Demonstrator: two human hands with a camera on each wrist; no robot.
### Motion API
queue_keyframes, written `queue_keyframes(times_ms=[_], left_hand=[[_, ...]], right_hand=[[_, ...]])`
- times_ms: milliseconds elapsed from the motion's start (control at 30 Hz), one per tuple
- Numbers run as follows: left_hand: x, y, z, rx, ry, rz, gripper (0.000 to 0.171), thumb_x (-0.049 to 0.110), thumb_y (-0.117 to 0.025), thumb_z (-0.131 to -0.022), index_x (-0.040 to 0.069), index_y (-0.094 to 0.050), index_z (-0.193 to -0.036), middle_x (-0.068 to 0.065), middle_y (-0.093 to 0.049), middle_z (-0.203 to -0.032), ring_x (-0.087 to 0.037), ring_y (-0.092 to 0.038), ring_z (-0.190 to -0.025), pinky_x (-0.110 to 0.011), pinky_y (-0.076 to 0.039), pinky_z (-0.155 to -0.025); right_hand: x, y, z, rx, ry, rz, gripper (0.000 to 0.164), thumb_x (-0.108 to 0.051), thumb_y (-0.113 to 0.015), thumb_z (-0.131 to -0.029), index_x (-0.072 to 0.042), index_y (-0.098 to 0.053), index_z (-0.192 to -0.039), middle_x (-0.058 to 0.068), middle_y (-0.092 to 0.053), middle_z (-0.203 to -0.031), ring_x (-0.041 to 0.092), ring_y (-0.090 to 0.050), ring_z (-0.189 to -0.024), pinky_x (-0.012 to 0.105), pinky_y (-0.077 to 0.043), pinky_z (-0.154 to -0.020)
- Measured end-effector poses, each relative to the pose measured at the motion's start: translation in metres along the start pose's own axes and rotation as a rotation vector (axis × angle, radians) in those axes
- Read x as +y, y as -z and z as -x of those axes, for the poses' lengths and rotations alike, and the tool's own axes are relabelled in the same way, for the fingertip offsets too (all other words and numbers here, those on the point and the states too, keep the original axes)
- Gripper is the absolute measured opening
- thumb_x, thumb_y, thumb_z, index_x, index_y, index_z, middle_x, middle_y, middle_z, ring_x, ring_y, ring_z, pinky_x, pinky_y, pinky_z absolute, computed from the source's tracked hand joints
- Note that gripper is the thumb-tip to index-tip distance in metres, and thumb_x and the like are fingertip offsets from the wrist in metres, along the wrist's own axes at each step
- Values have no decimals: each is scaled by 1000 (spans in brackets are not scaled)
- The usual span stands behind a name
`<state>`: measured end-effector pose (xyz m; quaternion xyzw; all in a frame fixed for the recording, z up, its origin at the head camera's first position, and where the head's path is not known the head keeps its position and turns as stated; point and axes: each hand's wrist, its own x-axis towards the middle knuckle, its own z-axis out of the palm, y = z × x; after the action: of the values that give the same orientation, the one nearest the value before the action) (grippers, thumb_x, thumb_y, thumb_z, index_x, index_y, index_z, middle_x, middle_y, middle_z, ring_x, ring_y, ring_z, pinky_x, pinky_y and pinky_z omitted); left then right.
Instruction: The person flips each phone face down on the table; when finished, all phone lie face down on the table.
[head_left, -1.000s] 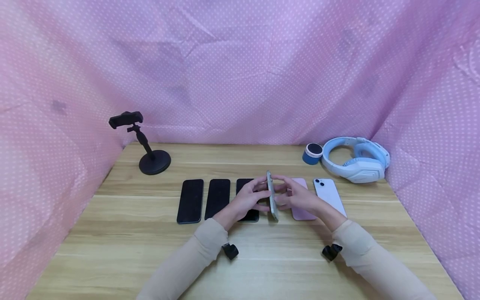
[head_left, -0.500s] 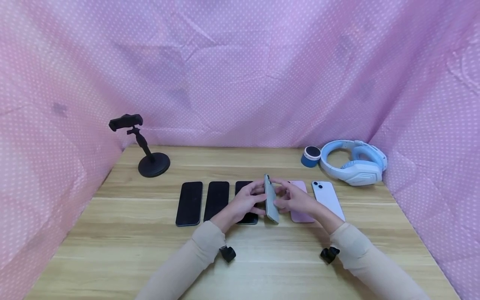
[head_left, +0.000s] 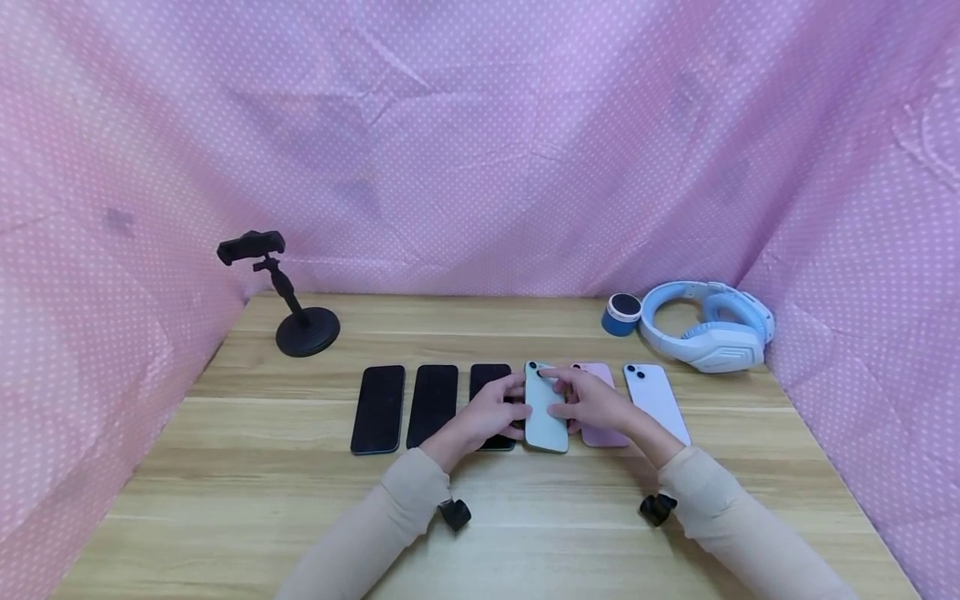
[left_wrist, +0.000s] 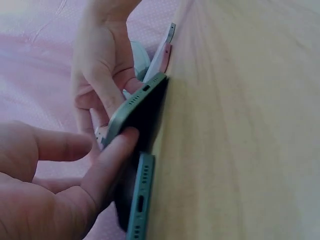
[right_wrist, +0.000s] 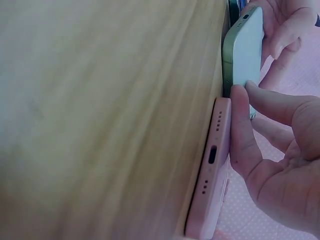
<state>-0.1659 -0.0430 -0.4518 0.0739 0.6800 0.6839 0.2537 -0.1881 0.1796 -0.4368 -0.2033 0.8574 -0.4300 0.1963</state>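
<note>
A pale green smartphone (head_left: 545,417) is tilted over the table with its camera side up and its dark screen down. Its left edge is raised, and the right edge sits low by the wood. My left hand (head_left: 491,408) holds the raised edge, one finger (left_wrist: 112,155) under the screen and the thumb on the camera side; whether the thumb touches is unclear. My right hand (head_left: 596,400) pinches the right edge between thumb and a finger (right_wrist: 240,105). That finger lies close beside the pink smartphone (right_wrist: 210,165). Below my left hand is a black-screened smartphone (head_left: 491,375), partly hidden.
Two more black-screened phones, the leftmost phone (head_left: 378,410) and its neighbour phone (head_left: 433,402), lie in the row. A white phone (head_left: 655,400) lies at its right end. Behind stand a black phone stand (head_left: 308,331), a small blue speaker (head_left: 621,315) and light-blue headphones (head_left: 708,333).
The green smartphone has turned from nearly on edge to almost flat, its back now facing up. Both hands have stayed at its sides, and its top has come down.
</note>
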Motion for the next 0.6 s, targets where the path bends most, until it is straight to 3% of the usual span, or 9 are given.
queue_keyframes(times_ms=[333, 600], left_hand=[[12, 8, 8, -71, 27, -76, 53, 12, -61, -103, 5, -43, -152, -17, -49, -145, -28, -62, -117, -43, -59, -86], [19, 8, 15, -100, 34, -118, 49, 19, -64, -102, 7, -49, -147, -19, -50, -145, -28, -58, -123, -45, -56, -94]], right_hand=[[0, 2, -2, 5, 3, 82, 58, -5, -73, -94, -2, -51, -148, 16, -59, -114, 22, -62, -54, 33, -57, -51], [0, 1, -1, -32, -18, 106, 53, -4, -71, -95, 1, -53, -144, 14, -54, -110, 21, -63, -57, 31, -58, -52]])
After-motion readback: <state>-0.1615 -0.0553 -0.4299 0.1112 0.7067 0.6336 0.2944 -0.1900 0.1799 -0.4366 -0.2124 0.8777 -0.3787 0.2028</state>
